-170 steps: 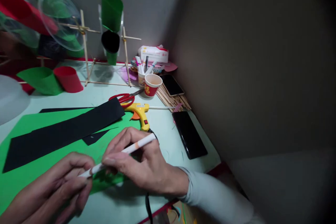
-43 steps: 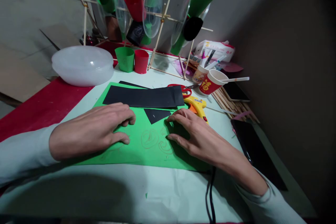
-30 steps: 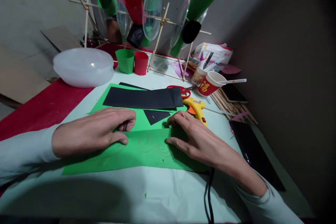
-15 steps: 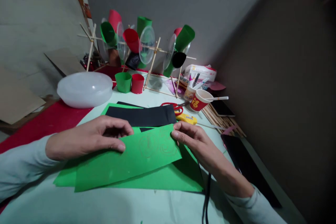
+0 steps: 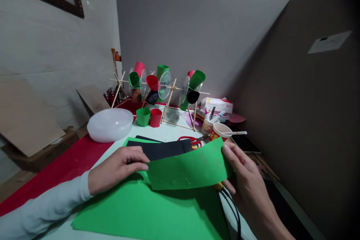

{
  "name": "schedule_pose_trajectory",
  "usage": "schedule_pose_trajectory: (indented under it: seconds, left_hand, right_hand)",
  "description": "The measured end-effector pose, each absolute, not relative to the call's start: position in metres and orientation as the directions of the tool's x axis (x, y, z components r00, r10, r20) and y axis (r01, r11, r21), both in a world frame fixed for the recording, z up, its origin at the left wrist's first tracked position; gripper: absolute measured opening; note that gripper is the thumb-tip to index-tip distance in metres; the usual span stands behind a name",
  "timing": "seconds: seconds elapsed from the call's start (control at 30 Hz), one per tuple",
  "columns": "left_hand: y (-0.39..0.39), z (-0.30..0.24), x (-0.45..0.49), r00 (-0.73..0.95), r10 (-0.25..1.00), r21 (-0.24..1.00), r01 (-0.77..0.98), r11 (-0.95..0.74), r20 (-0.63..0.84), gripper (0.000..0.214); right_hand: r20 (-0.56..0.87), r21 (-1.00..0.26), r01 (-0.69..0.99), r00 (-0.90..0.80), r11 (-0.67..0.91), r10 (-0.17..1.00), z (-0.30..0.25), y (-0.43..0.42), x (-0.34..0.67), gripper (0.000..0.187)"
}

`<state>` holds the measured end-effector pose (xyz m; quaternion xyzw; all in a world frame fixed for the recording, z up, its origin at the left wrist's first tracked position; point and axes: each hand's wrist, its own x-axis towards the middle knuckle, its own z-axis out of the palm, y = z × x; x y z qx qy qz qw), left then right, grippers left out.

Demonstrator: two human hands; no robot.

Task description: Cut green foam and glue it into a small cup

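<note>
A strip of green paper (image 5: pixel 188 170) is held up between my two hands, slightly curved. My left hand (image 5: pixel 120 167) pinches its left end between thumb and fingers. At the strip's right end, my right hand (image 5: pixel 244 172) grips the edge, thumb in front and some fingers hidden behind. Below lies a larger green sheet (image 5: pixel 157 210) on the table. Black paper (image 5: pixel 160 150) rests just beyond the strip, partly covered by it. Red-handled scissors (image 5: pixel 189 139) lie behind, partly hidden.
Wooden-stick frames (image 5: pixel 168 99) carry clear discs with red, green and black paper cups. A green cup (image 5: pixel 143 117), a red cup (image 5: pixel 155 117) and a white plastic bowl (image 5: pixel 110 124) stand nearby. Paper cups (image 5: pixel 221 131) with pens sit at right. Black cables (image 5: pixel 234 206) hang by my right hand.
The green strip has been lifted off the larger sheet and shifted right, with both hands still on it. My view has tilted upward, showing more wall and shelf.
</note>
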<state>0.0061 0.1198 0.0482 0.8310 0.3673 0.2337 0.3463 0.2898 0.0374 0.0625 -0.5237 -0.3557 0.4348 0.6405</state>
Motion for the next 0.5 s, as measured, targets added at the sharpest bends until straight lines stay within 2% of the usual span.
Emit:
schedule_pose_trajectory:
  seconds: [0.1, 0.17, 0.3, 0.5]
  left_hand:
    - [0.118, 0.045, 0.006, 0.575, 0.791, 0.683, 0.493, -0.539, 0.209, 0.025]
    - [0.115, 0.044, 0.007, 0.532, 0.820, 0.731, 0.471, -0.493, 0.211, 0.024]
    - [0.111, 0.044, 0.012, 0.433, 0.897, 0.884, 0.377, -0.275, 0.094, 0.026]
    - [0.105, 0.045, 0.016, 0.417, 0.901, 0.956, 0.200, -0.215, 0.115, 0.029]
  right_hand:
    - [0.015, -0.977, -0.199, 0.279, 0.074, 0.960, 0.069, 0.027, 0.282, 0.037]
    - [-0.003, -0.976, -0.214, 0.203, 0.042, 0.979, 0.070, 0.020, 0.278, 0.037]
    - [-0.023, -0.981, -0.193, 0.033, -0.016, 0.999, 0.068, 0.012, 0.272, 0.040]
    - [-0.005, -0.999, -0.042, -0.193, -0.014, 0.981, 0.061, 0.015, 0.270, 0.031]
